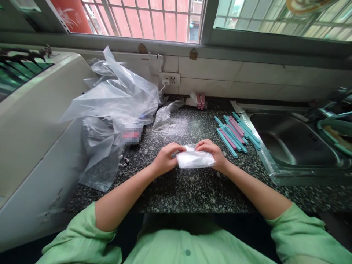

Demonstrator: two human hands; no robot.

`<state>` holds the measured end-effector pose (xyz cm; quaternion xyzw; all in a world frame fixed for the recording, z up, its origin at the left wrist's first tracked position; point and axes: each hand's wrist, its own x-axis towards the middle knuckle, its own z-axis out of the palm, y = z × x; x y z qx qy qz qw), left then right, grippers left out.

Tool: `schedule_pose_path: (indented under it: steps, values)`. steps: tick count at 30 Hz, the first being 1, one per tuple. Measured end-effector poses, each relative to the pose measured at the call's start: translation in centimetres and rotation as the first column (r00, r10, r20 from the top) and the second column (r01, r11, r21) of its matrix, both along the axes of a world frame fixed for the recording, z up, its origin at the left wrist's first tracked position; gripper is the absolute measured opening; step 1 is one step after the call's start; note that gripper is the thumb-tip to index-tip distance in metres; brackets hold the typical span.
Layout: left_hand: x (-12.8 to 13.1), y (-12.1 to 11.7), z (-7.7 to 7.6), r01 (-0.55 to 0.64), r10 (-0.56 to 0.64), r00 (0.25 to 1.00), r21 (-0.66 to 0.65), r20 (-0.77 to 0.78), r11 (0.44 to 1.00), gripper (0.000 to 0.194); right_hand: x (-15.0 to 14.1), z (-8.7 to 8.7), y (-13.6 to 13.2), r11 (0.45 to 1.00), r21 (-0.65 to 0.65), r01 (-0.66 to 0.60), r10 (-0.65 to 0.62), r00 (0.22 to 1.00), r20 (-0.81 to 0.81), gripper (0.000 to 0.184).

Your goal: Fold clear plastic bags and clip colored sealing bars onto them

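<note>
Between my two hands, above the speckled counter, is a small clear plastic bag (195, 160), flattened and catching the light. My left hand (167, 158) pinches its left end, thumb and fingers closed on the plastic. On the far right edge, my right hand (213, 154) grips it with bent fingers. Whether anything lies inside the bag I cannot tell. To the right of my right hand lies a loose pile of blue and pink plastic strips (233, 134). A crumpled piece of clear plastic (166, 117) rests beyond my left hand.
Large clear plastic bags (118, 95) heap up on the left, beside a pale cabinet side (38, 121). A steel sink (291, 139) is set into the right of the counter (176, 194). Small pink pieces (201, 102) lie by the wall below a socket (172, 79).
</note>
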<state>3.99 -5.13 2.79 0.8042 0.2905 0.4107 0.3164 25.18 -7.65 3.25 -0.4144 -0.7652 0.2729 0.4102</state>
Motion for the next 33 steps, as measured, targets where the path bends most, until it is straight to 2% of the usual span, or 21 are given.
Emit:
schedule_pose_path:
  steps: [1, 3, 5, 7, 9, 11, 14, 15, 17, 19, 21, 23, 25, 27, 28, 31, 33]
  values:
    - [0.1, -0.1, 0.0, -0.016, 0.023, 0.998, -0.124, 0.054, 0.992, 0.018, -0.2, 0.1, 0.1, 0.995, -0.096, 0.036, -0.043, 0.996, -0.072, 0.015]
    - [0.3, -0.1, -0.2, -0.006, 0.069, 0.981, -0.330, 0.181, 0.944, 0.034, -0.6, 0.2, 0.2, 0.944, -0.316, 0.094, -0.166, 0.964, -0.209, 0.022]
    - [0.5, -0.1, -0.3, 0.054, 0.083, 0.952, -0.427, 0.295, 0.903, 0.054, -0.7, 0.3, 0.2, 0.870, -0.482, 0.103, -0.284, 0.905, -0.318, 0.027]
    - [0.7, -0.2, -0.4, 0.082, 0.086, 0.929, -0.428, 0.361, 0.900, 0.065, -0.8, 0.4, 0.1, 0.826, -0.557, 0.090, -0.362, 0.842, -0.400, 0.028]
    - [0.8, -0.4, -0.5, 0.062, 0.092, 0.924, -0.383, 0.372, 0.922, 0.061, -0.8, 0.5, 0.1, 0.805, -0.586, 0.093, -0.411, 0.800, -0.437, 0.028]
    - [0.9, -0.6, -0.5, 0.031, 0.093, 0.932, -0.332, 0.351, 0.943, 0.048, -0.7, 0.5, 0.0, 0.786, -0.613, 0.078, -0.415, 0.802, -0.430, 0.027]
    - [0.8, -0.8, -0.4, -0.021, 0.101, 0.946, -0.253, 0.307, 0.967, 0.031, -0.4, 0.4, 0.2, 0.765, -0.643, 0.032, -0.360, 0.849, -0.386, 0.029]
    - [0.8, -0.8, -0.3, -0.049, 0.113, 0.949, -0.214, 0.295, 0.976, 0.029, -0.2, 0.4, 0.3, 0.778, -0.626, 0.054, -0.361, 0.854, -0.375, 0.030]
    - [0.7, -0.8, -0.2, -0.110, 0.135, 0.951, -0.105, 0.278, 0.988, 0.027, 0.2, 0.4, 0.6, 0.833, -0.521, 0.187, -0.415, 0.834, -0.364, 0.031]
    - [0.6, -0.8, 0.0, -0.155, 0.143, 0.955, 0.027, 0.258, 0.988, 0.027, 0.7, 0.7, 0.6, 0.872, -0.335, 0.358, -0.466, 0.815, -0.344, 0.031]
    - [0.6, -0.8, 0.1, -0.171, 0.135, 0.963, 0.144, 0.233, 0.975, 0.028, 0.9, 1.3, 0.4, 0.905, -0.102, 0.414, -0.426, 0.872, -0.241, 0.029]
    - [0.6, -0.9, 0.3, -0.154, 0.108, 0.974, 0.235, 0.197, 0.960, 0.029, 0.7, 2.0, -0.1, 0.945, 0.119, 0.304, -0.302, 0.953, -0.038, 0.031]
    - [0.7, -1.0, 0.4, -0.117, 0.070, 0.984, 0.298, 0.164, 0.947, 0.032, 0.2, 2.4, -0.6, 0.959, 0.241, 0.150, -0.194, 0.966, 0.173, 0.040]
    - [0.8, -1.2, 0.6, -0.084, 0.039, 0.989, 0.324, 0.140, 0.942, 0.033, -0.4, 2.4, -0.9, 0.961, 0.271, 0.062, -0.148, 0.939, 0.311, 0.045]
    - [0.8, -1.3, 0.7, -0.072, 0.030, 0.991, 0.324, 0.132, 0.943, 0.033, -0.6, 2.2, -1.0, 0.962, 0.271, 0.041, -0.138, 0.926, 0.351, 0.040]
    - [0.8, -1.5, 0.8, -0.047, 0.014, 0.993, 0.297, 0.114, 0.954, 0.032, -0.9, 1.6, -1.0, 0.962, 0.273, 0.000, -0.107, 0.920, 0.377, 0.009]
    - [0.7, -1.5, 0.9, -0.063, 0.028, 0.992, 0.299, 0.120, 0.952, 0.034, -0.8, 1.6, -0.9, 0.961, 0.278, -0.010, -0.092, 0.932, 0.351, 0.005]
